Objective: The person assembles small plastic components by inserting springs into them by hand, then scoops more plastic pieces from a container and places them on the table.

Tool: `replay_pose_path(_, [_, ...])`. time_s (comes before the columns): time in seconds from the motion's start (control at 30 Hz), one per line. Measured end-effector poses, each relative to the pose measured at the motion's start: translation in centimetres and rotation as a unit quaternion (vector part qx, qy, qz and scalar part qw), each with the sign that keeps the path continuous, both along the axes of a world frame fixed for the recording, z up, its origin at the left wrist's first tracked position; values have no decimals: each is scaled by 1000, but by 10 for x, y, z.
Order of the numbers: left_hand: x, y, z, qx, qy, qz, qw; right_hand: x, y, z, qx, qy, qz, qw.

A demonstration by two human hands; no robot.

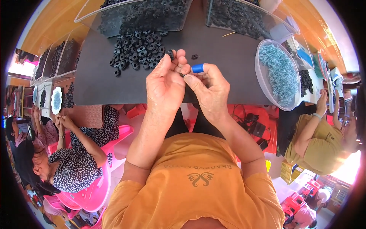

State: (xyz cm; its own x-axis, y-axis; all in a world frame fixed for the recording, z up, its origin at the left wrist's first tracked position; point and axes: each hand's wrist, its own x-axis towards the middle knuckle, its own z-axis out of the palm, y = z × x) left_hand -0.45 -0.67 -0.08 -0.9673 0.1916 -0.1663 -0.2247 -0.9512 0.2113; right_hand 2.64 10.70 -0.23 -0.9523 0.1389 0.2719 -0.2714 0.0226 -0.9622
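From where I'm standing, the person is doing fine fingertip work on small black pieces, apparently handling one at a time. The left hand (pixel 164 87) is turning palm up and pinching a black ridged piece (pixel 170 54) between thumb and fingers, over the near half of the dark table (pixel 236 65). The right hand (pixel 213 91), wearing a blue finger cover (pixel 197 68), is bringing its thumb in against the left fingers, where a dark speck (pixel 182 74) is showing; I can't tell whether it is gripping that. As I judge it, the next move is calling for a steady left hold and a light, exact right touch. Counting, I'm seeing one piece in the left pinch, one loose piece (pixel 194 56) lying just beyond the right hand, and one heap (pixel 137 51) on the left, too crowded to number. Two clear bins are standing at the far side, a left bin (pixel 167 23) and a right bin (pixel 236 21), both holding black pieces. One round tub (pixel 262 82) of bluish bits is sitting on the right, and one thin stick (pixel 228 34) is lying near the right bin.
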Motion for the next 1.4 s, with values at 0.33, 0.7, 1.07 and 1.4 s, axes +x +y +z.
replay_pose_path(0.33, [5, 11, 3, 10, 26, 35, 999, 2, -9, 6, -86, -38, -28, 995])
replay_pose_path(0.7, [28, 18, 6, -253, 64, 50, 964, 7, 16, 11, -13, -12, 13, 1000])
replay_pose_path(1.07, [34, 19, 0, -186, 68, 47, 979, 11, 13, 18, 198, 192, -87, 957])
replay_pose_path(1.4, [41, 9, 6, -257, 70, -28, 963, 10, 34, 40, -70, -43, 72, 994])
